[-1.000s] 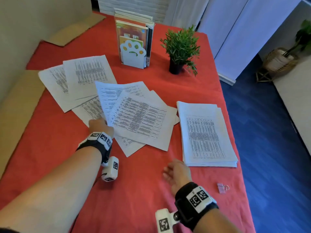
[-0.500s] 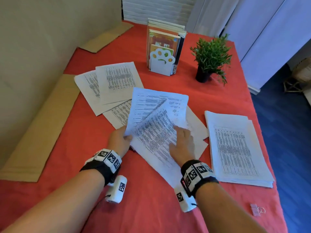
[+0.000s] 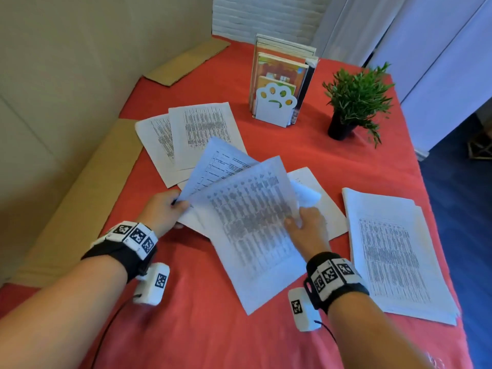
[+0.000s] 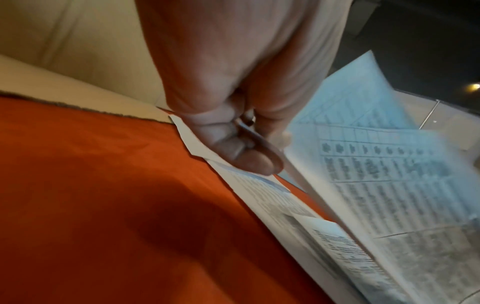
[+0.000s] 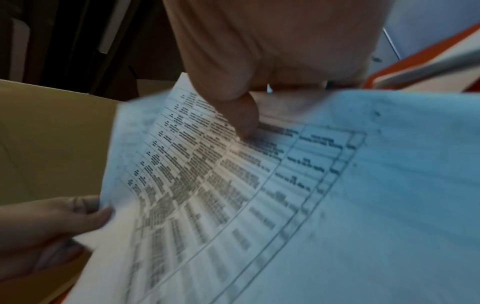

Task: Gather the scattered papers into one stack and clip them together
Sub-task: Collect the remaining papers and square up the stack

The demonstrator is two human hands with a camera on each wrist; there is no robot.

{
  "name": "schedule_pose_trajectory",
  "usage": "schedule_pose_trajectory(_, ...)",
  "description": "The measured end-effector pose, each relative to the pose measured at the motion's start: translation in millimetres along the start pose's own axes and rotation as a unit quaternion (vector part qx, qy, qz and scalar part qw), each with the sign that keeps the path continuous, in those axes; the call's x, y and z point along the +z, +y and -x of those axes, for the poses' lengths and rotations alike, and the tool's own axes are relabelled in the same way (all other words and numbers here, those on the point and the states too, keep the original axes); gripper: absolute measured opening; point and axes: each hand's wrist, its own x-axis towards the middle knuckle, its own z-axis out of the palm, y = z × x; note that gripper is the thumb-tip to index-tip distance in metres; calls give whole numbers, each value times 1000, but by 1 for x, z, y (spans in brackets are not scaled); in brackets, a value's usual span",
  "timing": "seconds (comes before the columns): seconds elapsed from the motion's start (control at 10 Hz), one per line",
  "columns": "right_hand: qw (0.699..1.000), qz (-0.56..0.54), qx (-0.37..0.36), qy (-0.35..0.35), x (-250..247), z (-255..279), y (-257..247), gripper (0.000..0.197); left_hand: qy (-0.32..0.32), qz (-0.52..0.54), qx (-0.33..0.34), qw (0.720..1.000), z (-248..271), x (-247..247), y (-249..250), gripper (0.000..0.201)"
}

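With the left hand (image 3: 162, 209) pinching one edge and the right hand (image 3: 306, 225) grasping the other, the loosely fanned sheets (image 3: 253, 222) could slip apart or crease.

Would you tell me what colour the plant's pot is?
Black; the pot shows best in the head view.

A table under a red cloth (image 3: 306, 161) stands against a cream wall (image 3: 80, 62). Cardboard strips (image 3: 186, 62) line its left edge. Blue floor (image 3: 466, 209) lies to the right, white curtains (image 3: 399, 27) behind.
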Motion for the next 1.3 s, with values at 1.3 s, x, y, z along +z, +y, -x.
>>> schedule_pose_trajectory(1.3, 951, -202, 219, 83, 13, 18, 54, 38, 84, 64, -129, 986, 24, 19, -27, 41)
